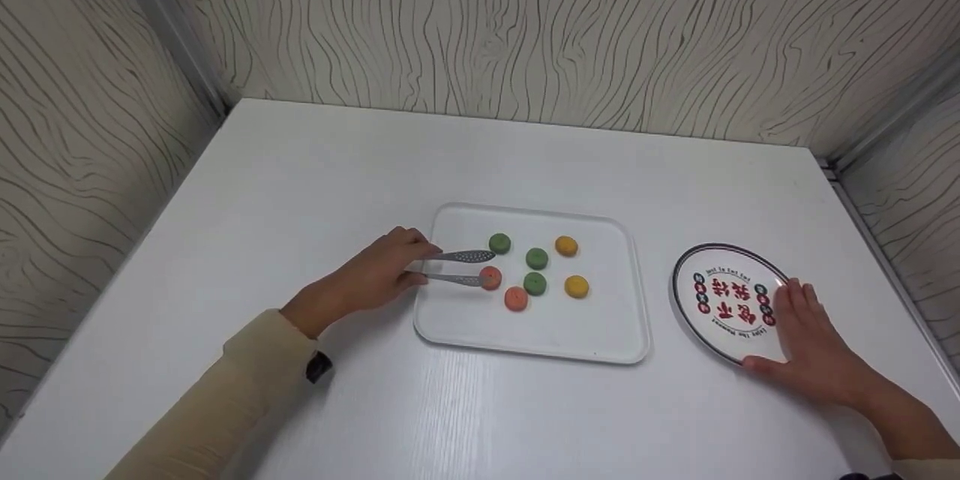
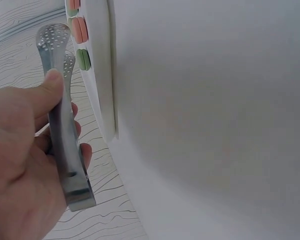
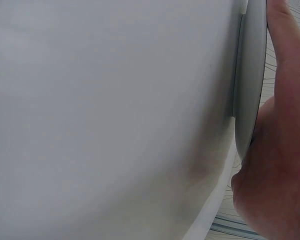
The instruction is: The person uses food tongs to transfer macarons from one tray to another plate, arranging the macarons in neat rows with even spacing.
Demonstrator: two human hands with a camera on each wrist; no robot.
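Observation:
My left hand [image 1: 379, 270] grips a pair of metal tongs [image 2: 65, 132], thumb on one arm and fingers on the other. The tongs' perforated tips are spread apart over the left part of a white tray [image 1: 577, 330]. The lower tip overlaps an orange macaron [image 1: 492, 278] in the head view; the upper tip ends beside a green macaron [image 1: 499, 243]. On the right, my right hand [image 1: 817, 349] rests against the rim of a round white plate [image 1: 724, 343] with red lettering, fingers extended along its right side and thumb at the near edge.
Also on the tray lie another orange macaron [image 1: 516, 298], two more green macarons [image 1: 536, 259] and two yellow macarons [image 1: 577, 286]. Tray and plate stand on a white table [image 1: 337, 165], with a gap between them. Wood-grain panels [image 1: 487, 30] enclose the back and sides.

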